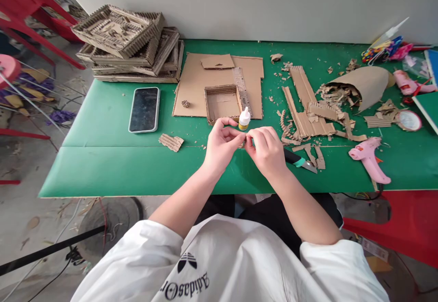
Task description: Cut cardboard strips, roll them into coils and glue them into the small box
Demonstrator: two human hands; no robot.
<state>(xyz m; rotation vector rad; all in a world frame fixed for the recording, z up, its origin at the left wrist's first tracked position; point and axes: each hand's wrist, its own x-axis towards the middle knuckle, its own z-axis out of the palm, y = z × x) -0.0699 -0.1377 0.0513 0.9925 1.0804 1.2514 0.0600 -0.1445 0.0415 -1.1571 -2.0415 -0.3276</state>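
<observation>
My left hand (224, 143) and my right hand (266, 150) meet close to the table's front, fingertips pinched together. Between them is a small brown piece (243, 143), mostly hidden by the fingers; it looks like cardboard, but its shape cannot be made out. Just beyond the fingertips stands a small white-capped glue bottle (244, 119), upright. Behind it lies an open cardboard box frame (223, 103) on a flat cardboard sheet (191, 80). A utility knife (300, 161) lies right beside my right hand, blade pointing right. A little rolled cardboard coil (185, 104) rests on the sheet.
On the green table (102, 165) are a phone (144, 109), a corrugated scrap (171, 142) and stacked cardboard trays (119, 33) at left. Cardboard strips (304, 96), a paper cone of scraps (366, 85), a tape roll (409, 120) and a pink glue gun (370, 158) lie at right.
</observation>
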